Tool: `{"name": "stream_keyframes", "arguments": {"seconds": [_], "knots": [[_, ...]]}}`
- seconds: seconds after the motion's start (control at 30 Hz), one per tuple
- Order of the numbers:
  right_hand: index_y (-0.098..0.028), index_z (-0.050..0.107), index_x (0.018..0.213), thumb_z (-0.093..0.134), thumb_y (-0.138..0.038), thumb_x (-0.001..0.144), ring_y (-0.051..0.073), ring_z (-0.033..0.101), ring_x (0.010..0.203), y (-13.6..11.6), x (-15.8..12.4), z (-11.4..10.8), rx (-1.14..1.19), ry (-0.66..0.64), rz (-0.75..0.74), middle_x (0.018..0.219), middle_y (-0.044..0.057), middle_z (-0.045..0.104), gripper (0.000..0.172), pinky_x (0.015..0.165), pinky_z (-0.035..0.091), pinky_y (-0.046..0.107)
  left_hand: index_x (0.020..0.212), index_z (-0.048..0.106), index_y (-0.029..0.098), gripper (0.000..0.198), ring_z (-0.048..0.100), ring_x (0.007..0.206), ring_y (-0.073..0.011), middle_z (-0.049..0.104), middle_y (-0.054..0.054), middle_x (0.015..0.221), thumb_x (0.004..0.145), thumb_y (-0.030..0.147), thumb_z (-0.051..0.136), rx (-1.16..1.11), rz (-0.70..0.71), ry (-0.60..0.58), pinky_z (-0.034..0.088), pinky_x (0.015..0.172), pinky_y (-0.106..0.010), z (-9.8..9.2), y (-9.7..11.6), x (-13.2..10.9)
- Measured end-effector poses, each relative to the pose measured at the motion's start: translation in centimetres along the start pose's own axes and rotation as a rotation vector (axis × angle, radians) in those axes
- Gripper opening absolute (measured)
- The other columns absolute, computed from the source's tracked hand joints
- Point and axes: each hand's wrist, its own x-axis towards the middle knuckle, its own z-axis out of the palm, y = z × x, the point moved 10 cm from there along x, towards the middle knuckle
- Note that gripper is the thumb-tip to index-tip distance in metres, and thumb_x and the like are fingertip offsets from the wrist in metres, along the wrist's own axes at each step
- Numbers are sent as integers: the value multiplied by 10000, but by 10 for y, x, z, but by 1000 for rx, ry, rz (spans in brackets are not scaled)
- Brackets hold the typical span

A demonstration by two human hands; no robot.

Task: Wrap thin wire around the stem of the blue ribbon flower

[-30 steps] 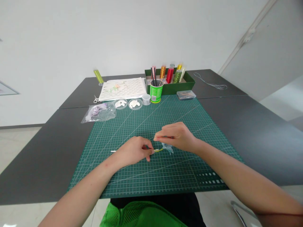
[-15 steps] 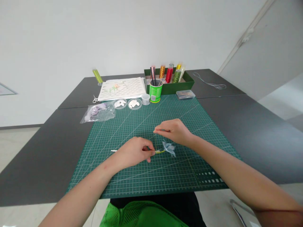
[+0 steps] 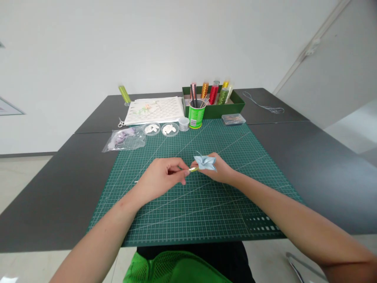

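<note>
Head view, looking down across a green cutting mat (image 3: 206,212) with a white grid, laid on a dark grey table (image 3: 324,157) made of several joined tops. Mid-mat, raised just above it: left hand (image 3: 160,177) with fingertips pinched together on a short yellow-green stem (image 3: 193,169); right hand (image 3: 220,171) closed under and behind a pale blue fabric flower (image 3: 205,162) at the stem's end, hands almost touching.

Along the mat's far edge, from left: clear plastic bag (image 3: 125,139) of purplish pieces, two round clear dishes (image 3: 152,128) of white petals, small clear jar (image 3: 183,124), green cup (image 3: 196,114) of sticks, flat clear case (image 3: 233,118). Behind these: white printed sheets (image 3: 154,110) with small scissors (image 3: 120,124) just beside, and a dark green tray (image 3: 235,106) of upright thread tubes (image 3: 213,92) in orange, red, green and yellow. Far right on the table, a thin grey cord (image 3: 263,105).

Beyond, plain white wall; pale floor at left.
</note>
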Motion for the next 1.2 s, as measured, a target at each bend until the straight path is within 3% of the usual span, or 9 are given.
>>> {"name": "stream_keyframes", "arguments": {"seconds": [0.13, 0.23, 0.4, 0.53, 0.7, 0.87, 1.03, 1.2], "knots": [[-156, 689, 720, 548, -317, 965, 82, 392, 493, -19, -3, 0, -66, 31, -43, 527, -48, 461, 325, 529, 317, 222, 879, 719, 180, 243, 484, 477, -96, 718, 8, 648, 910, 403, 625, 8, 26, 251, 330, 487, -207, -31, 1, 1], [-153, 673, 709, 516, -285, 999, 81, 463, 507, -39, -7, -1, -131, 38, -153, 560, -31, 541, 356, 535, 355, 212, 893, 719, 179, 250, 438, 446, -88, 714, 11, 640, 902, 414, 633, 28, -1, 348, 308, 467, -207, -44, -4, 0], [-160, 727, 915, 504, -254, 1037, 121, 703, 681, -70, -22, -7, -327, 147, -442, 790, 29, 767, 271, 621, 496, 203, 888, 724, 182, 259, 385, 421, -84, 712, 9, 645, 896, 421, 625, 33, -48, 372, 267, 436, -212, -50, -11, 2], [-144, 707, 963, 494, -230, 1049, 102, 699, 650, -86, -32, -9, -442, 194, -565, 789, 30, 771, 245, 582, 504, 188, 888, 725, 184, 255, 388, 421, -89, 720, 7, 654, 881, 419, 627, 24, -100, 351, 270, 437, -217, -49, -18, 5], [-153, 678, 890, 503, -189, 1036, 67, 553, 509, -105, -41, -8, -606, 204, -674, 621, -30, 652, 232, 481, 388, 209, 932, 701, 212, 220, 442, 430, -101, 747, 23, 681, 896, 409, 610, 103, -164, 258, 300, 458, -220, -37, -26, 8], [-158, 674, 873, 525, -165, 1024, 63, 467, 491, -118, -48, -14, -691, 262, -748, 576, -56, 568, 212, 484, 351, 234, 857, 690, 229, 171, 513, 459, -105, 766, 47, 726, 912, 361, 597, 236, -140, 23, 319, 476, -220, -1, -26, 9], [-177, 690, 799, 525, -245, 1040, 60, 444, 489, -108, -38, -24, -634, 231, -665, 549, -56, 519, 301, 481, 309, 230, 860, 704, 241, 138, 581, 507, -110, 761, 63, 700, 897, 309, 591, 233, -110, -244, 358, 494, -211, 34, -23, 0], [-160, 725, 798, 534, -297, 1045, 59, 500, 504, -97, -30, -28, -499, 196, -597, 567, -40, 576, 341, 499, 337, 211, 846, 704, 232, 132, 607, 539, -105, 757, 67, 689, 861, 219, 573, 205, -60, -344, 377, 509, -201, 44, -15, -5]]}}
